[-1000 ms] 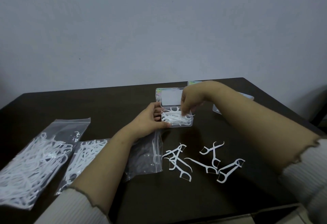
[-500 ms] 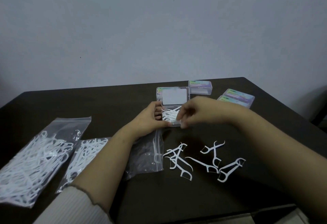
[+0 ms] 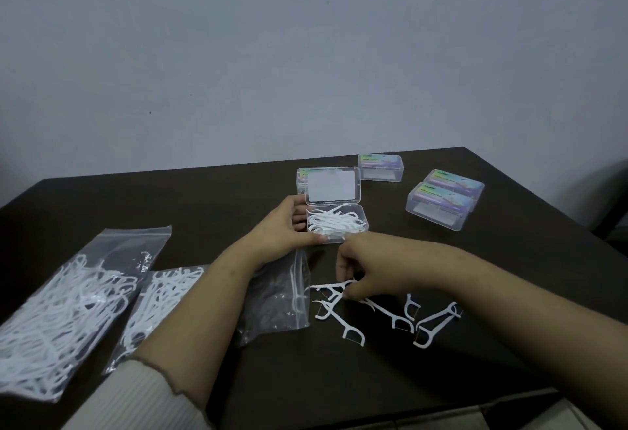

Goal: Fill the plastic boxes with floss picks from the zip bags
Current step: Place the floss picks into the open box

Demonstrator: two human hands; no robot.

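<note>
The left hand (image 3: 283, 225) grips the open box (image 3: 336, 224) at its left side, steadying it for loading. The right hand (image 3: 362, 268), fingers curled, pinches a floss pick (image 3: 334, 288) from the loose picks near the box. Full zip bags (image 3: 64, 307) lie far left.

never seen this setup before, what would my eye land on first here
Probably the open plastic box at the middle of the dark table, half full of white floss picks, with the left hand gripping its left side. Just in front of it, the right hand reaches down with curled fingers onto the loose floss picks scattered on the table. At the left lie two zip bags packed with more picks.
</note>
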